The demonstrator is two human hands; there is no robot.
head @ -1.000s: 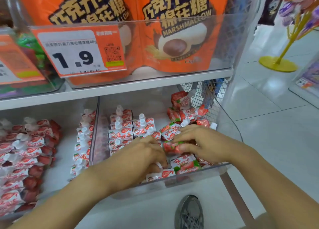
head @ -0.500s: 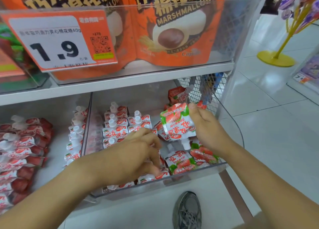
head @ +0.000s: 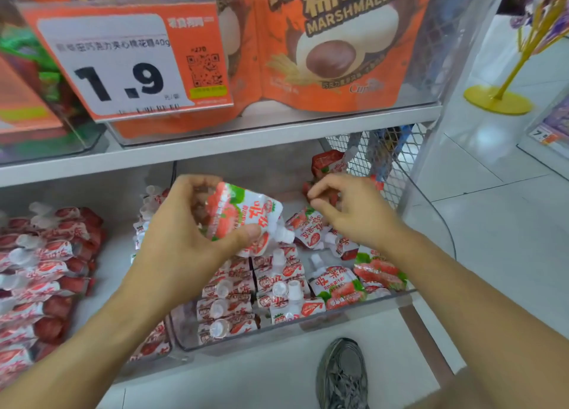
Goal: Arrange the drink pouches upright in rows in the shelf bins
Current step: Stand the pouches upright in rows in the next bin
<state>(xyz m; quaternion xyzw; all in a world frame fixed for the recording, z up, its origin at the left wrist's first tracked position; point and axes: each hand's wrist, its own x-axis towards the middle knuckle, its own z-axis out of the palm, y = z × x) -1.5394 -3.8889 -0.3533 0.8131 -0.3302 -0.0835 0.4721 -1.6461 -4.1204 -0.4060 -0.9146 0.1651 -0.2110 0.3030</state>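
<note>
Pouch [head: 243, 217] partly hidden in left hand [head: 184, 233]; right hand [head: 354, 211] empty.

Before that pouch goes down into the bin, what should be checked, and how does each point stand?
1. Left hand grips the held pouch: ok.
2. Pouch upright, spout up: not ok, spout points down and right.
3. Right hand free to help: cannot tell, fingers curled over the loose pouches.
4. Standing rows in the bin tidy: ok.
5. Loose pouches on the right sorted: not ok, lying flat.
</note>
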